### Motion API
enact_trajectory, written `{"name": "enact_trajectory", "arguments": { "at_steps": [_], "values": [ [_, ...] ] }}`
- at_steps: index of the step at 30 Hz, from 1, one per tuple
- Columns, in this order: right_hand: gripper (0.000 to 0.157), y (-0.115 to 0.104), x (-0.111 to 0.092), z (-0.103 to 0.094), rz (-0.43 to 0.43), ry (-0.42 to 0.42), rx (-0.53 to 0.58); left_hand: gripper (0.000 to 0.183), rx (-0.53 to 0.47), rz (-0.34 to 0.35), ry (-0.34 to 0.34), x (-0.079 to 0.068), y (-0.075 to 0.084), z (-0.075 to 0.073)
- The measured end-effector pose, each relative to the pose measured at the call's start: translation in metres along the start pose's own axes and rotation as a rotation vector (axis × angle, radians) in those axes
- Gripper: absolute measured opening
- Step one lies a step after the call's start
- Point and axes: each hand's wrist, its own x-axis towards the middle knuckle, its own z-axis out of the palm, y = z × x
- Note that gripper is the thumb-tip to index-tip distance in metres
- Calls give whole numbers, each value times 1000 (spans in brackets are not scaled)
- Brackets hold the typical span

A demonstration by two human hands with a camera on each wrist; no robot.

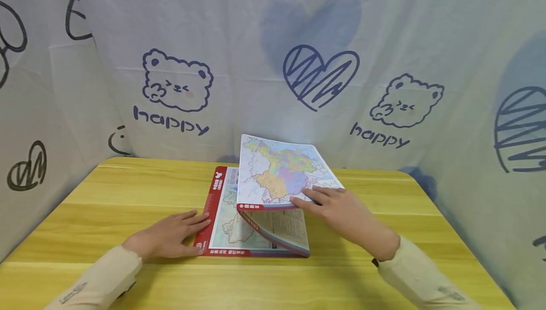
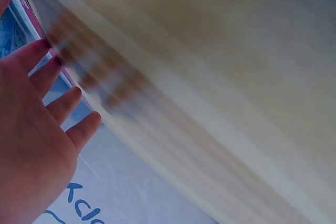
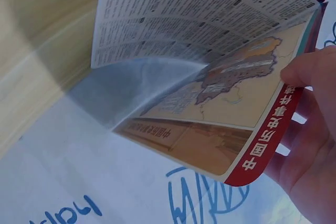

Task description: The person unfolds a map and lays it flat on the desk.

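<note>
A folded map (image 1: 228,227) with red-edged panels and Chinese lettering lies on the table, partly opened out. My left hand (image 1: 170,235) rests at its left red edge with the fingers extended. In the left wrist view, the fingertips (image 2: 90,124) touch that edge. My right hand (image 1: 347,215) holds up the upper panels, which show a coloured map (image 1: 283,172). In the right wrist view the thumb (image 3: 302,72) presses one face of the panels (image 3: 231,82), and the other fingers lie behind them. Between the raised part and the flat part, the panels fan apart.
The yellow wood-grain table (image 1: 115,191) extends on both sides of the map. White cloth (image 1: 251,87) with bear and heart drawings stands behind and beside the table, close to its back edge.
</note>
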Motion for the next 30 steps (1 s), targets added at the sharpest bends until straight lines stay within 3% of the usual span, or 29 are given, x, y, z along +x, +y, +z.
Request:
{"name": "enact_trajectory", "arguments": {
  "at_steps": [11, 20, 26, 27, 30],
  "values": [
    [55, 15, -8, -9, -15, 114, 13, 76, -12, -4, 14, -5, -6, 3],
    [52, 28, -15, -20, -22, 269, 38, 78, -59, -29, 1, -9, -8, 0],
    [58, 34, -23, -29, 23, 282, 36, 80, -68, -50, -3, -12, -11, -1],
    [56, 36, -24, -30, 28, 291, 33, 80, -62, -51, -2, -12, -11, 0],
    [26, 40, -27, -33, 26, 345, 16, 80, -48, -49, 9, -13, -13, 0]
  ]
}}
